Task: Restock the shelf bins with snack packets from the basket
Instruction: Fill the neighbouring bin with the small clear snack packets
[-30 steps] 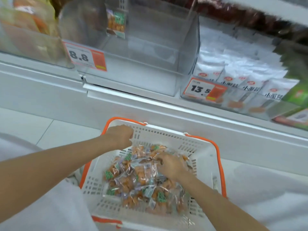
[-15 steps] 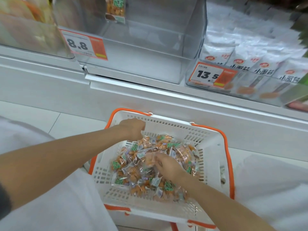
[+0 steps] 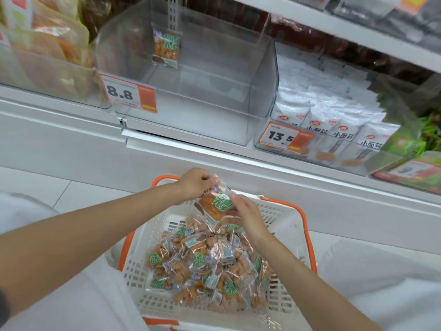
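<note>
A white basket with an orange rim [image 3: 287, 225] rests on my lap, and a heap of clear snack packets [image 3: 202, 263] with orange pieces and green labels lies in it. Above the basket's far edge, one snack packet [image 3: 214, 203] is held between both hands. My left hand [image 3: 194, 183] pinches its top end, and my right hand [image 3: 245, 217] holds it from below on the right. Straight ahead on the shelf stands a clear bin [image 3: 191, 84] with an 8.8 price tag [image 3: 128, 93]; a single sample packet [image 3: 165, 45] hangs at its back.
A bin of white packets [image 3: 334, 125] with a 13.5 tag stands to the right of the clear bin. A bin of orange bags [image 3: 45, 48] stands to its left. An upper shelf edge [image 3: 346, 25] overhangs at the top right. White tiled floor lies below the shelf base.
Both hands rose out of the basket with one packet. My left hand left the basket's rim and took the packet's top. The camera tilted up toward the shelf.
</note>
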### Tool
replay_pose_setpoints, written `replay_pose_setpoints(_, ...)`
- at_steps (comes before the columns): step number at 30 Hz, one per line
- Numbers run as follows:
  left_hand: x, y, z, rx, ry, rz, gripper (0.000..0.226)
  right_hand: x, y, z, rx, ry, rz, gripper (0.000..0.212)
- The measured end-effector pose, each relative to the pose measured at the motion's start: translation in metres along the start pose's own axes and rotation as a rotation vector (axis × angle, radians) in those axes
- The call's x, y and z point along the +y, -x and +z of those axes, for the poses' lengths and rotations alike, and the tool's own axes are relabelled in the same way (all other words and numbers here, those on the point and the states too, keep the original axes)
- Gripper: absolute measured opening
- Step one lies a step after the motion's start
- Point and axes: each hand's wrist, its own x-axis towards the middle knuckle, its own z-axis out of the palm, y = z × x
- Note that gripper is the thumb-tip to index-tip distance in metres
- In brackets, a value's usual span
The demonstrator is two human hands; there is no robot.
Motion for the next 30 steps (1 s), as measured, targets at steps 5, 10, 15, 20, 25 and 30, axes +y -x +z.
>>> replay_pose_setpoints(5,0.015,0.009,0.002,0.104,0.044,0.036,0.036,-0.014,0.005,0.010,0.035,0.116,-0.021,0.047)
replay_pose_setpoints(10,0.033,0.014,-0.004,0.240,0.196,0.113,0.034,-0.033,-0.006,0.007,0.080,0.203,-0.149,0.043)
replay_pose_setpoints(15,0.057,0.013,-0.029,0.363,0.280,0.230,0.033,-0.068,-0.015,0.011,0.039,0.227,-0.207,0.019)
replay_pose_setpoints(20,0.094,0.018,-0.073,0.274,0.421,0.322,0.021,-0.129,-0.028,0.013,0.059,0.282,-0.386,0.022)
replay_pose_setpoints(25,0.121,0.010,-0.129,0.458,0.372,0.447,0.028,-0.192,-0.052,0.032,-0.039,0.298,-0.573,0.014)
replay_pose_setpoints(30,0.136,-0.023,-0.186,0.570,0.255,0.483,0.041,-0.244,-0.107,0.059,-0.023,0.366,-0.634,0.007)
